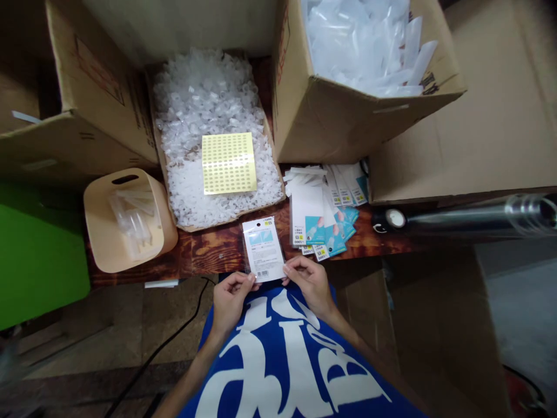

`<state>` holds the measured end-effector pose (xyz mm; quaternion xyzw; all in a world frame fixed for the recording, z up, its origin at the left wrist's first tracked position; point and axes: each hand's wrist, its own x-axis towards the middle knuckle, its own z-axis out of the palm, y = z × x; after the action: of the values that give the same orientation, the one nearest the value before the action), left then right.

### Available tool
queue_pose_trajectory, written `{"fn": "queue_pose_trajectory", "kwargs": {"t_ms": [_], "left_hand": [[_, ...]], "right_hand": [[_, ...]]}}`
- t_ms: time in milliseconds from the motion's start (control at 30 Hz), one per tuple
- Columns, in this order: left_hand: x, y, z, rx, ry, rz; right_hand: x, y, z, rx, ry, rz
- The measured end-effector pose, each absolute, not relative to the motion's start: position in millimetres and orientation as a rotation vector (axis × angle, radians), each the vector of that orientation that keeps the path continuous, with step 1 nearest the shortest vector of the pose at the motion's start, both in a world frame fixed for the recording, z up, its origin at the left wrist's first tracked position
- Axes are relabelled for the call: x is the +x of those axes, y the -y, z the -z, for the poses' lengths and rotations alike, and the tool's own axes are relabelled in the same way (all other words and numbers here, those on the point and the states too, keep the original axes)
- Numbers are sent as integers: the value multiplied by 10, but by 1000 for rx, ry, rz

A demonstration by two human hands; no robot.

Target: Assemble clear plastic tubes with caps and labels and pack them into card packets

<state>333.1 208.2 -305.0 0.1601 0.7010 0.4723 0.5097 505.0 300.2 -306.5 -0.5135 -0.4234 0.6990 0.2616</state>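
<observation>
A white package with blue pictures, printed text and a barcode is held between both hands at the table's front edge. My left hand pinches its lower left corner. On the lower right side, my right hand grips it between thumb and fingers. Right of it lie printed cards in white and blue, overlapping one another. Behind the package, a yellow sticker sheet rests on small clear and white plastic pieces in a shallow cardboard tray.
A beige bin with clear tubes stands on the left, near a green surface. Cardboard boxes rise behind, one full of translucent plastic parts. A dark cylindrical metal object lies at the right.
</observation>
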Motion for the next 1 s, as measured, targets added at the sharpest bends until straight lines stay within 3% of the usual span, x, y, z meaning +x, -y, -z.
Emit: {"fn": "queue_pose_trajectory", "kwargs": {"t_ms": [267,567,1000], "left_hand": [[3369,-2086,3102,371,-1719,-1124],[3388,-2075,3068,384,-1721,-1094],[3422,-1982,3246,-322,-1689,-1168]], "right_hand": [[4998,-3039,3110,-1656,1168,-1686],[5016,-3011,3095,-1384,1121,-2224],[5028,-2899,3311,-1392,999,-2297]]}}
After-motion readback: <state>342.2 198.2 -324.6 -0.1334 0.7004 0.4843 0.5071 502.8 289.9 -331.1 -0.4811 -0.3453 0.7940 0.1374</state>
